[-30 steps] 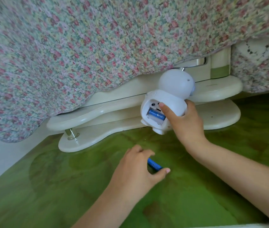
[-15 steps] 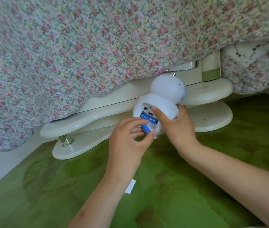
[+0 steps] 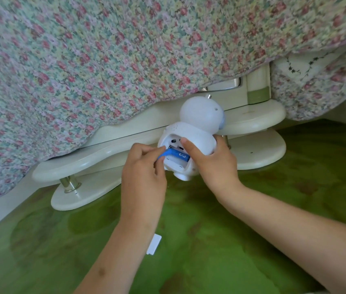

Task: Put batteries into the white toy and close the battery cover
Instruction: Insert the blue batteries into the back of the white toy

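My right hand [image 3: 214, 164] wraps around the white toy [image 3: 193, 136] from its right side, palm against the body, the thumb laid across the edge of the open battery compartment and the other fingers hidden behind the toy. The forearm runs in from the lower right, wrist bent slightly upward. The toy is held off the green carpet [image 3: 252, 240], tilted with its round head up toward the floral bedspread [image 3: 125, 60] and its open back facing me, just in front of the cream bed base [image 3: 259, 149]. One blue battery [image 3: 178, 154] lies in the compartment. My left hand [image 3: 144, 177] comes up from below with the wrist straight, fingers curled in and pinched with the thumb on a second blue battery [image 3: 163, 154], its far end at the compartment's left edge. A small white cover [image 3: 154, 244] lies flat on the carpet beside my left forearm, well apart from the toy.
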Demonstrator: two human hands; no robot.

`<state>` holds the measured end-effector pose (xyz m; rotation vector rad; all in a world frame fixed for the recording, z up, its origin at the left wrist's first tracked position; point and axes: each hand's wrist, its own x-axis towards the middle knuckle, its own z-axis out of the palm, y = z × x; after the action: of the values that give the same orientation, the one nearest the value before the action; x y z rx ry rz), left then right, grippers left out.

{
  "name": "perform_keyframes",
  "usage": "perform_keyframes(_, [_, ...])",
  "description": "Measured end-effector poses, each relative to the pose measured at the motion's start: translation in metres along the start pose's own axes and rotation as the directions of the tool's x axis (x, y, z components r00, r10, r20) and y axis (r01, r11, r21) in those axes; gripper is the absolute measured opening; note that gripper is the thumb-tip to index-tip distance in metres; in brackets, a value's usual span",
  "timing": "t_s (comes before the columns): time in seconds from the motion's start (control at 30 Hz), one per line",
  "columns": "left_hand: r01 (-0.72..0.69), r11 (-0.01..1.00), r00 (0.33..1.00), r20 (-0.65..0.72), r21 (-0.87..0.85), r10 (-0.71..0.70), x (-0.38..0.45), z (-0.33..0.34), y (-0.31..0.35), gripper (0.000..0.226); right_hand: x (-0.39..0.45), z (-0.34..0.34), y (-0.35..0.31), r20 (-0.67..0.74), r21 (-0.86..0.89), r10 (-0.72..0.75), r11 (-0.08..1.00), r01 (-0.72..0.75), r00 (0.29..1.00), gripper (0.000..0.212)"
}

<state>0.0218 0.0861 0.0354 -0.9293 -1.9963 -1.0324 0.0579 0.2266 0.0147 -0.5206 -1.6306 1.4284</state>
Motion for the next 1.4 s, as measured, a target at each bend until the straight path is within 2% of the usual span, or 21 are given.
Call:
perform_keyframes(0.2, [-0.074, 0.986, 0.994, 0.091, 0.148, 0.061, -0.012, 0.013, 0.022, 0.012, -0.001, -0.001, 0.0, -0.017, -0.037, -0.033, 0.999, 0.032, 0.999, 0.06])
perform_keyframes(0.3, [-0.106, 0.978, 0.99, 0.114, 0.177, 0.087, -0.019, 0.019, 0.025, 0.005, 0.0, -0.001, 0.001, -0.036, -0.056, -0.047, 0.997, 0.045, 0.998, 0.068])
perform_keyframes(0.43, [-0.15, 0.97, 0.983, 0.133, 0.191, 0.126, -0.029, 0.025, 0.028, 0.018, 0.001, 0.0, 0.004, -0.04, -0.092, -0.076, 0.993, 0.072, 0.996, 0.075])
perform_keyframes(0.53, [-0.129, 0.979, 0.985, 0.131, 0.158, 0.109, -0.027, 0.028, 0.021, 0.024, 0.002, 0.0, 0.004, -0.035, -0.092, -0.07, 0.993, 0.067, 0.997, 0.077])
perform_keyframes(0.67, [-0.002, 1.0, 0.996, 0.086, -0.03, 0.004, -0.019, 0.033, 0.004, 0.014, 0.0, -0.001, 0.001, -0.013, -0.086, -0.063, 0.994, 0.062, 0.998, 0.069])
perform_keyframes(0.77, [0.076, 0.983, 0.996, 0.062, -0.164, -0.067, -0.015, 0.034, -0.004, 0.019, -0.001, -0.001, -0.001, 0.022, -0.068, -0.06, 0.996, 0.061, 0.998, 0.059])
perform_keyframes(0.87, [0.168, 0.952, 0.986, 0.022, -0.255, -0.168, -0.01, 0.035, -0.013, 0.046, 0.0, -0.001, -0.003, 0.038, -0.031, -0.037, 0.999, 0.038, 0.999, 0.059])
perform_keyframes(0.93, [0.268, 0.887, 0.964, 0.108, -0.377, -0.245, -0.005, 0.034, -0.019, 0.07, 0.0, 0.0, -0.004, 0.05, 0.0, -0.005, 1.0, 0.005, 0.999, 0.058])
perform_keyframes(0.97, [0.33, 0.823, 0.944, 0.179, -0.462, -0.278, -0.003, 0.033, -0.02, 0.08, 0.0, 0.0, -0.004, 0.06, 0.014, 0.004, 1.0, -0.005, 0.998, 0.058])
perform_keyframes(1.03, [0.392, 0.725, 0.92, 0.253, -0.566, -0.299, -0.002, 0.032, -0.024, 0.09, 0.0, 0.0, -0.003, 0.078, 0.024, 0.001, 1.0, -0.003, 0.997, 0.056])
perform_keyframes(1.1, [0.303, 0.795, 0.953, 0.161, -0.525, -0.256, -0.004, 0.03, -0.025, 0.085, 0.0, 0.0, -0.004, 0.084, 0.022, -0.022, 1.0, 0.02, 0.996, 0.052])
perform_keyframes(1.17, [0.182, 0.901, 0.983, 0.042, -0.395, -0.18, -0.007, 0.024, -0.022, 0.074, -0.001, 0.001, -0.005, 0.088, 0.019, -0.037, 0.999, 0.036, 0.995, 0.05])
perform_keyframes(1.23, [0.09, 0.963, 0.994, -0.035, -0.253, -0.102, -0.009, 0.019, -0.018, 0.066, -0.001, 0.0, -0.004, 0.078, 0.02, -0.031, 0.999, 0.03, 0.996, 0.05])
perform_keyframes(1.4, [-0.017, 0.999, 1.0, -0.022, -0.049, 0.016, -0.012, 0.017, -0.011, 0.04, 0.001, -0.001, -0.002, 0.035, 0.038, 0.003, 0.999, -0.004, 0.999, 0.056])
